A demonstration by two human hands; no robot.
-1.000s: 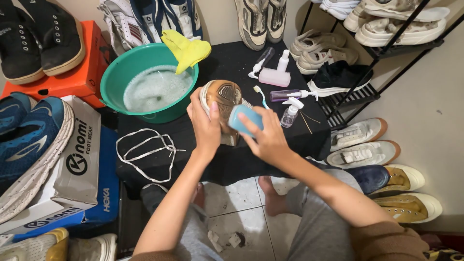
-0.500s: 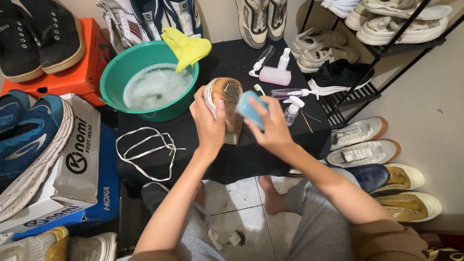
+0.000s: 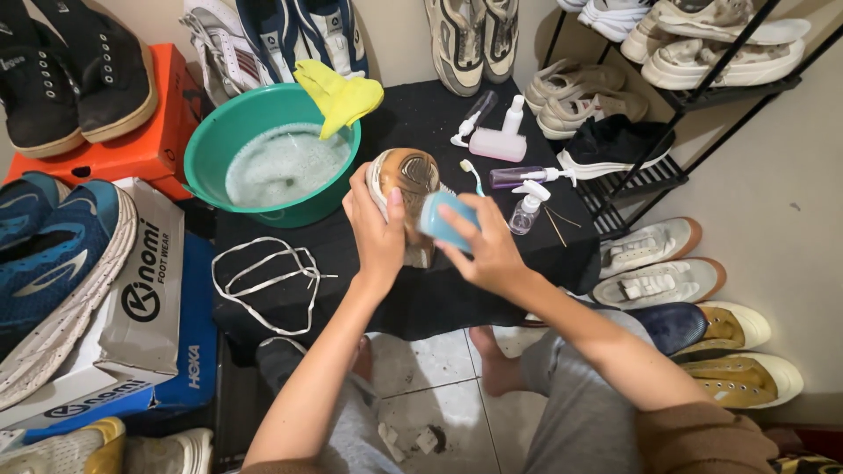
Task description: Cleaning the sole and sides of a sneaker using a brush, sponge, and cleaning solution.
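Here left hand (image 3: 376, 230) grips the shoe (image 3: 406, 189) sole-up over the black table (image 3: 439, 294) for access, right hand (image 3: 486, 248) closed on a blue brush (image 3: 446, 220) at its sole, soapy basin (image 3: 230, 136) nearby.
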